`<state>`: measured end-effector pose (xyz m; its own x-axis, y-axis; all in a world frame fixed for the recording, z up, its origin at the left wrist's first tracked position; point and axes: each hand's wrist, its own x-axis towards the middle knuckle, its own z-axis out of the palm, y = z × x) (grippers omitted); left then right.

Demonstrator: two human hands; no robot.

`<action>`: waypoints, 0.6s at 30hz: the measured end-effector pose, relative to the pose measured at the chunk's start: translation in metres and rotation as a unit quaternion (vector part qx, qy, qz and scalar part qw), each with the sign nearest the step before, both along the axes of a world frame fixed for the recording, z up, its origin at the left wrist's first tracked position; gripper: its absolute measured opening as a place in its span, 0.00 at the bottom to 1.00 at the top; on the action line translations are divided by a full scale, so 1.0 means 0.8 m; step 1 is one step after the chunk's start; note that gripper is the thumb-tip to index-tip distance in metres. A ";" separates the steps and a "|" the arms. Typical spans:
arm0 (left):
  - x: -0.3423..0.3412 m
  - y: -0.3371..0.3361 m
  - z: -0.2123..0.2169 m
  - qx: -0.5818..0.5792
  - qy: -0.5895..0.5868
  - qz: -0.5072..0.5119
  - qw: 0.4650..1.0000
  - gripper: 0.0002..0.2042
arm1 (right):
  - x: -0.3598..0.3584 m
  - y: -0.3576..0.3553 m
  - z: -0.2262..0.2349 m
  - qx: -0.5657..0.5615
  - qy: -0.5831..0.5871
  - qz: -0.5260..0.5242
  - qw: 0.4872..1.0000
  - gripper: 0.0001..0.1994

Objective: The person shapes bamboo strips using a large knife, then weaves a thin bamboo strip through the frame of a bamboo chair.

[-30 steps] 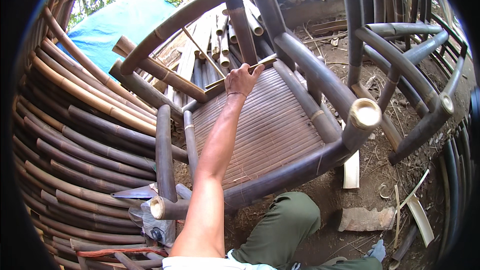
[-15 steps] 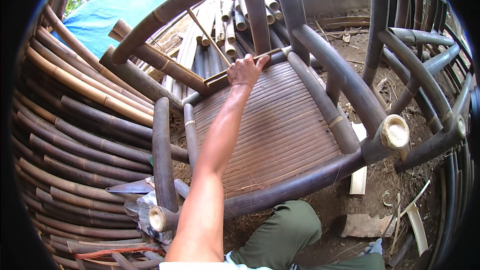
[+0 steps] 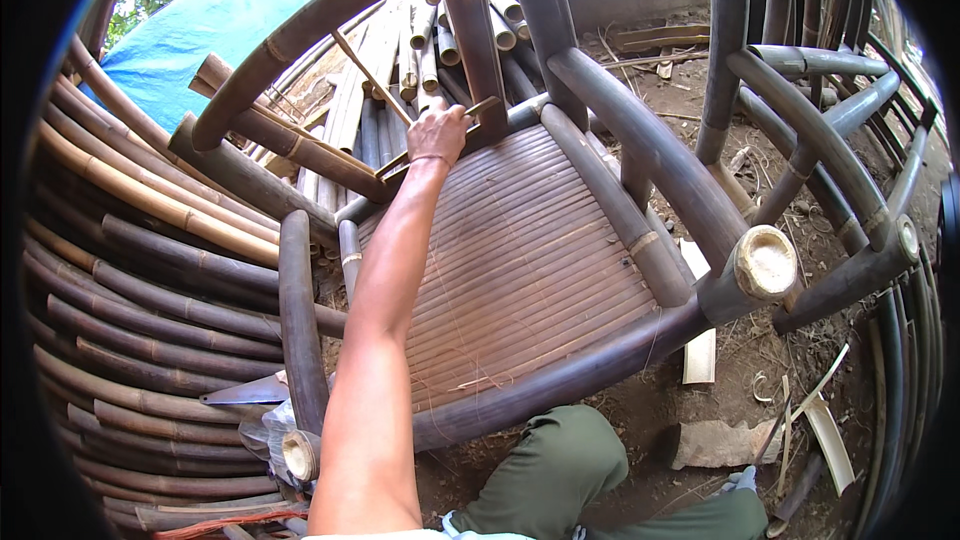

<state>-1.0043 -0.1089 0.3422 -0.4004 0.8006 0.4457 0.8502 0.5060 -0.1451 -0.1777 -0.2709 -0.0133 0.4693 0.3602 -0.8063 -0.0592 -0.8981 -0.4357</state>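
Our left hand, fingers curled closed around a thin bamboo strip, at the rear of the slatted chair seat.

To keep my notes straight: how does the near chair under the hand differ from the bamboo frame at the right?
The near chair shows a slatted seat; the right frame shows open gaps between its poles. The near chair has the left hand at its seat's back edge; the right frame stands apart, untouched. Both are dark bamboo with pale cut ends.
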 end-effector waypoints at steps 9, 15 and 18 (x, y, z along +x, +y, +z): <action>0.008 0.009 -0.041 -0.062 -0.063 0.028 0.996 0.14 | 0.000 -0.014 0.019 0.058 -0.023 0.030 0.998 0.30; -0.011 0.004 -0.053 -0.062 -0.011 0.026 0.998 0.13 | -0.010 -0.055 0.047 0.184 -0.012 0.097 0.978 0.15; -0.007 0.053 -0.040 -0.090 0.086 -0.074 0.989 0.07 | 0.040 -0.067 0.012 0.170 -0.051 0.062 0.982 0.19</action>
<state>-1.0103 -0.0667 0.3098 -0.2032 0.9177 0.3413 0.8679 0.3302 -0.3711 -0.1461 -0.3247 -0.0038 0.4770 0.6598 -0.5806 0.1017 -0.6976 -0.7092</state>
